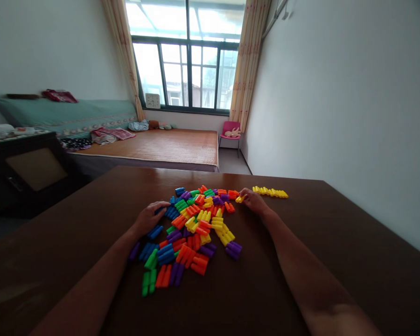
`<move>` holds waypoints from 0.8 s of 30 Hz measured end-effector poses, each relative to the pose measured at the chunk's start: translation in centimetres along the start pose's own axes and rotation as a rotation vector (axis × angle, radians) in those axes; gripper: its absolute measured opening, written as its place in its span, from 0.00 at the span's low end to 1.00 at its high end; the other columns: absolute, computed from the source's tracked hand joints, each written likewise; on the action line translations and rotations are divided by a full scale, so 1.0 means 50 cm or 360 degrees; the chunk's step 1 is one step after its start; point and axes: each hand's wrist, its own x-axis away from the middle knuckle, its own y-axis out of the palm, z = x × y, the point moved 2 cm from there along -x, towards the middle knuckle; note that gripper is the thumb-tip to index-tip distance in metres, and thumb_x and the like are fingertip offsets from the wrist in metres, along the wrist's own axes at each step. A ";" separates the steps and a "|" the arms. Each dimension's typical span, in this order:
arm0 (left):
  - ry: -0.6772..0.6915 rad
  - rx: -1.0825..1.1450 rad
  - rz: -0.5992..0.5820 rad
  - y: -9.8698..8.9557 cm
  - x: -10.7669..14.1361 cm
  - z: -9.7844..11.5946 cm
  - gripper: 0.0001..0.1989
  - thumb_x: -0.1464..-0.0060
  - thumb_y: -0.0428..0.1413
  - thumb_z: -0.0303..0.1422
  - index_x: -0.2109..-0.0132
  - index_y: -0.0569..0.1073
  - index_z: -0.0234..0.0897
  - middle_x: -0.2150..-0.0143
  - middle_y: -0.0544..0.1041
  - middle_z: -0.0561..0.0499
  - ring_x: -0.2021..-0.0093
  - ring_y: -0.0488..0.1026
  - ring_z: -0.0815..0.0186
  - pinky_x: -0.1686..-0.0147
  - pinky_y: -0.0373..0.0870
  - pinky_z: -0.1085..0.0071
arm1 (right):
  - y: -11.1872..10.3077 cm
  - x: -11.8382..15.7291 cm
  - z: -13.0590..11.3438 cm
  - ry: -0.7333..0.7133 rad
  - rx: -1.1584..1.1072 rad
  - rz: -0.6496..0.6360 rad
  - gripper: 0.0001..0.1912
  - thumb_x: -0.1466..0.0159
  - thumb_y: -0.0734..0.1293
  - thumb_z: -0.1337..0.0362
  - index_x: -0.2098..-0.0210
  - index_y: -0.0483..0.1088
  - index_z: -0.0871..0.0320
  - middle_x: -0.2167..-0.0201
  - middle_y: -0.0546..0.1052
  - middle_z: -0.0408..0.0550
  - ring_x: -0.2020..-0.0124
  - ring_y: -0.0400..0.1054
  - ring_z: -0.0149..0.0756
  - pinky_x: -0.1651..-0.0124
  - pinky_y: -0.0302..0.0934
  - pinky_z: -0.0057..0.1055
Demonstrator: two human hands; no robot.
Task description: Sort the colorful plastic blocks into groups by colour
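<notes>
Colourful plastic pieces (203, 216) in yellow, orange, green, blue and purple lie in a loose pile on the brown table (273, 289). My right hand (252, 199) is at the pile's far right edge, its fingers closed on a yellow piece (240, 199). Just beyond it, a row of joined yellow pieces (270, 192) stretches to the right. At the pile's left side rests my left hand (151, 218), its fingers stretched toward the blue pieces (171, 212); whether its fingertips hold one is hidden.
Behind the table's far edge is a bed (168, 145) with cloths on it. A dark cabinet (35, 168) stands at the left. A pink chair (230, 132) holding a soft toy is near the right wall.
</notes>
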 end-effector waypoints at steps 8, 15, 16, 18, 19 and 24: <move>-0.0036 -0.0034 -0.0020 -0.007 0.001 0.010 0.21 0.45 0.50 0.46 0.53 0.76 0.39 0.49 0.77 0.46 0.47 0.72 0.57 0.43 0.65 0.61 | -0.064 0.018 0.014 0.0302 0.0168 -0.0165 0.09 0.47 0.64 0.73 0.67 0.72 0.57 0.66 0.76 0.46 0.63 0.70 0.34 0.58 0.62 0.30; -0.0035 0.0001 -0.0008 -0.007 0.000 0.012 0.22 0.46 0.50 0.48 0.53 0.77 0.39 0.50 0.78 0.46 0.48 0.72 0.57 0.44 0.65 0.60 | -0.093 0.042 0.032 0.0507 -0.0006 -0.0428 0.15 0.49 0.71 0.65 0.61 0.74 0.56 0.73 0.75 0.42 0.71 0.69 0.31 0.66 0.63 0.26; -0.0040 0.0007 -0.0005 -0.008 0.000 0.013 0.23 0.46 0.50 0.49 0.53 0.77 0.40 0.50 0.78 0.46 0.48 0.72 0.56 0.44 0.65 0.59 | -0.101 0.046 0.046 0.0553 0.0015 -0.0403 0.14 0.50 0.70 0.66 0.61 0.74 0.56 0.74 0.75 0.41 0.71 0.69 0.32 0.66 0.64 0.27; -0.0050 0.0016 0.0001 -0.009 0.000 0.016 0.23 0.47 0.50 0.50 0.54 0.77 0.40 0.51 0.78 0.46 0.48 0.73 0.56 0.44 0.66 0.59 | -0.121 0.057 0.080 0.0610 0.0068 -0.0292 0.13 0.50 0.70 0.68 0.64 0.74 0.56 0.74 0.76 0.42 0.71 0.70 0.32 0.65 0.64 0.27; -0.0053 0.0021 0.0006 -0.010 0.000 0.018 0.23 0.47 0.50 0.51 0.54 0.77 0.40 0.51 0.78 0.47 0.49 0.73 0.56 0.44 0.66 0.59 | -0.131 0.062 0.097 0.0618 0.0090 -0.0208 0.12 0.51 0.70 0.68 0.65 0.75 0.56 0.72 0.77 0.42 0.70 0.70 0.32 0.65 0.65 0.27; -0.0058 0.0019 -0.0002 -0.012 -0.001 0.025 0.24 0.47 0.50 0.51 0.55 0.77 0.41 0.51 0.78 0.47 0.49 0.73 0.56 0.45 0.66 0.59 | -0.146 0.074 0.149 0.0663 0.0062 0.0123 0.10 0.50 0.69 0.69 0.66 0.75 0.57 0.66 0.79 0.45 0.66 0.73 0.33 0.62 0.66 0.27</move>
